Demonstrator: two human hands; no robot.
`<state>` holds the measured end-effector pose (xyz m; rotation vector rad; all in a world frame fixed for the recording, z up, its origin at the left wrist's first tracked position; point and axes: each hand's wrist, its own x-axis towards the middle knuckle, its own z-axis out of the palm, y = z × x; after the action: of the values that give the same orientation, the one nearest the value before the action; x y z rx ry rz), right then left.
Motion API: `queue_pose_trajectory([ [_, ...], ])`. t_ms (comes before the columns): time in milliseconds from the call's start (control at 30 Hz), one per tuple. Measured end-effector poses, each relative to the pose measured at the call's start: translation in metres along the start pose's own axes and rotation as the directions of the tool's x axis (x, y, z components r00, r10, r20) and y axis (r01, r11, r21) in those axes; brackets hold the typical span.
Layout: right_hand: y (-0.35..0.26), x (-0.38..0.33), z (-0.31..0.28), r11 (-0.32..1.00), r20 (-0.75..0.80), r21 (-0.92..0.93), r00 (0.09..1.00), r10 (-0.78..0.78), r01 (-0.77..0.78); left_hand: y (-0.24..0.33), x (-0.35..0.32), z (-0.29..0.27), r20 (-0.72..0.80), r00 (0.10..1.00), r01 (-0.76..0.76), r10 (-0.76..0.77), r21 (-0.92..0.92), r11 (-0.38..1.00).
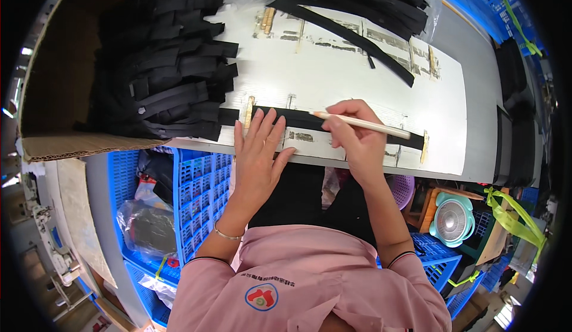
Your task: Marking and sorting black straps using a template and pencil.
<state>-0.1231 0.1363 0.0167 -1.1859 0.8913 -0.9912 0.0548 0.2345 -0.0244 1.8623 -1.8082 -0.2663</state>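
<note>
A black fabric strip lies flat along the near edge of a white board, between two yellowish taped marks. My left hand rests on the strip's left part with its fingers stretched out. In my right hand is a white marking pencil, slanted, its tip at the upper edge of the strip near the middle. A large pile of black strips lies to the left of my left hand. Farther back, one loose black strip lies diagonally across the board.
A cardboard box holds the pile at the left. More black strips lie by clear plastic at the back. Blue plastic crates stand below the table's left side. At lower right is a small turquoise fan.
</note>
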Motion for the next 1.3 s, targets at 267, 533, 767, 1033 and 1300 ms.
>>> queue_pose_trajectory([
  [267,0.042,0.016,0.023,0.949,0.021,-0.315,0.999,-0.031,0.037,-0.005,-0.001,0.003,-0.030,0.999,0.008,-0.010,-0.063,0.998],
  [533,0.042,0.015,0.032,0.947,0.011,-0.314,0.997,-0.073,0.073,-0.009,-0.003,0.005,-0.057,0.998,0.006,-0.011,-0.097,0.995],
  [767,0.045,0.015,0.028,0.927,0.067,-0.361,0.994,-0.087,0.106,-0.009,-0.002,0.005,-0.070,0.998,-0.007,0.001,-0.086,0.996],
  [1033,0.043,0.012,0.026,0.945,0.059,-0.313,0.995,-0.076,0.090,-0.010,-0.003,0.009,-0.081,0.997,-0.017,0.011,-0.067,0.998],
  [1300,0.047,0.012,0.022,0.919,0.155,-0.369,0.984,-0.083,0.136,-0.010,-0.003,0.010,-0.095,0.995,-0.033,0.029,-0.046,0.998],
])
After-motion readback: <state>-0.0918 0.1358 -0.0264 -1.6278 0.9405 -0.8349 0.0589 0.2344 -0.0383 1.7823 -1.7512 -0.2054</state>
